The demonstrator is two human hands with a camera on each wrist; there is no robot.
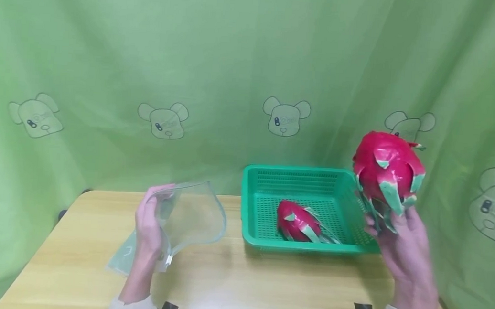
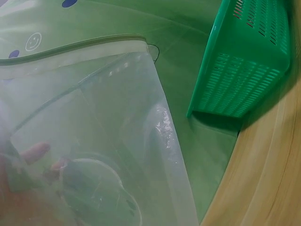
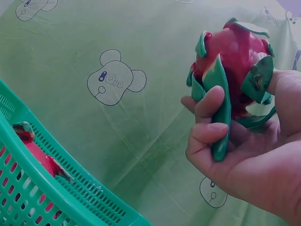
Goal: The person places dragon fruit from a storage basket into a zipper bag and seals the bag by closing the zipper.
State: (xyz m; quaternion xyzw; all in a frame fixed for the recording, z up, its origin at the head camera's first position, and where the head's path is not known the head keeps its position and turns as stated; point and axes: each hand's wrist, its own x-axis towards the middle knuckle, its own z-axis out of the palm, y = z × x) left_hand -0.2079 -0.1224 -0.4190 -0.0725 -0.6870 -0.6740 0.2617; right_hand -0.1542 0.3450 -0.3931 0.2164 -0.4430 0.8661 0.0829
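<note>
My right hand (image 1: 406, 249) grips a red dragon fruit (image 1: 386, 166) by its green leafy end and holds it up above the right side of the green basket (image 1: 247, 242). In the right wrist view, fingers curl round the leaves under the dragon fruit (image 3: 237, 52). On the left, my left hand (image 1: 148, 219) holds a clear zip bag (image 1: 198, 213) with its mouth spread wide toward the basket. Through the film of the bag (image 2: 117, 117) in the left wrist view, fingertips show blurred. A second dragon fruit (image 1: 296, 222) lies inside the basket.
The basket stands at the back of the wooden table (image 1: 82, 243), close to a green curtain (image 1: 219, 66) printed with bear heads. A slider (image 1: 169, 259) hangs at the near corner of the bag's mouth. The curtain also closes off both sides.
</note>
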